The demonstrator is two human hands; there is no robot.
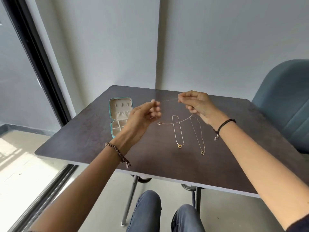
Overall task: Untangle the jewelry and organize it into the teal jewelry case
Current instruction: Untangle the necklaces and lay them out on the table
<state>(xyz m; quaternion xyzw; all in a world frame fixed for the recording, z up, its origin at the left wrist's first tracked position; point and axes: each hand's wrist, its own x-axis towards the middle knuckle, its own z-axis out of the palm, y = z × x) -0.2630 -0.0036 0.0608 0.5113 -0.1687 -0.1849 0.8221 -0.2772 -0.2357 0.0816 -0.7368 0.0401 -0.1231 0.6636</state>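
We hold a fine chain (pixel 167 99) nearly straight above the table (pixel 80 141), the left hand (pixel 143 114) pinching one end at its fingertips and the right hand (pixel 195 102) pinching the other, at 12 o'clock from the heart necklace (pixel 179 146). It looks thread-thin, limp, light and quick to kink, so we judge it best held near its ends and never yanked. The case (pixel 110 108), square, teal-rimmed and lined in pale padding, lies open at 10 o'clock.

Thin gold-toned metal chains (pixel 178 131) lie on a matt dark wood-look table (pixel 93 139).
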